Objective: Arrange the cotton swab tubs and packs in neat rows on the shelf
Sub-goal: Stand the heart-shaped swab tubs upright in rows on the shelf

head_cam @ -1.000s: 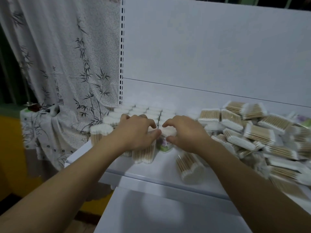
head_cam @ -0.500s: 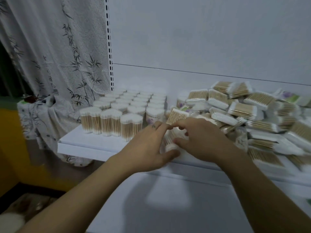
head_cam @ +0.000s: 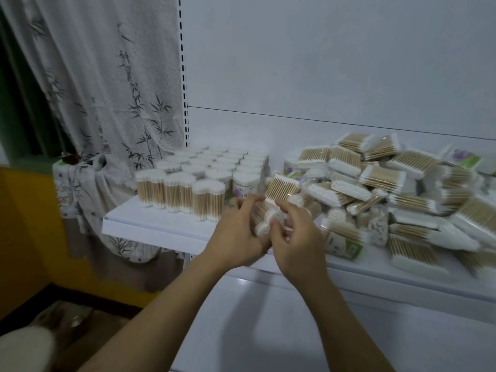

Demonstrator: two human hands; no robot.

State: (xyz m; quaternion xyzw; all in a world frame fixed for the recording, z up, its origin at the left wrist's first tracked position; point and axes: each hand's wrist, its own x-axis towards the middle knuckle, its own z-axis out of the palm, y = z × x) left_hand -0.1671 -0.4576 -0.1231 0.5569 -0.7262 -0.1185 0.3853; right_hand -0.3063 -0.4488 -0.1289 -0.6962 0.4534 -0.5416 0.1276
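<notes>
White shelf (head_cam: pixel 150 224) | left hand (head_cam: pixel 236 234), right hand (head_cam: pixel 298 242): fingers (head_cam: pixel 248 203) curled round one swab tub (head_cam: pixel 264 221) | loose packs (head_cam: pixel 381 178) beside

A white shelf (head_cam: pixel 161 224) carries upright cotton swab tubs (head_cam: pixel 206 181) standing in close rows at its left end, and a loose heap of flat swab packs (head_cam: pixel 389 194) sprawling across its right.

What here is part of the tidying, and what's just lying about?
Job: held tub, left hand, right hand, rowed tubs, heaped packs, shelf.
Lying about: bamboo-print curtain, yellow panel.
</notes>
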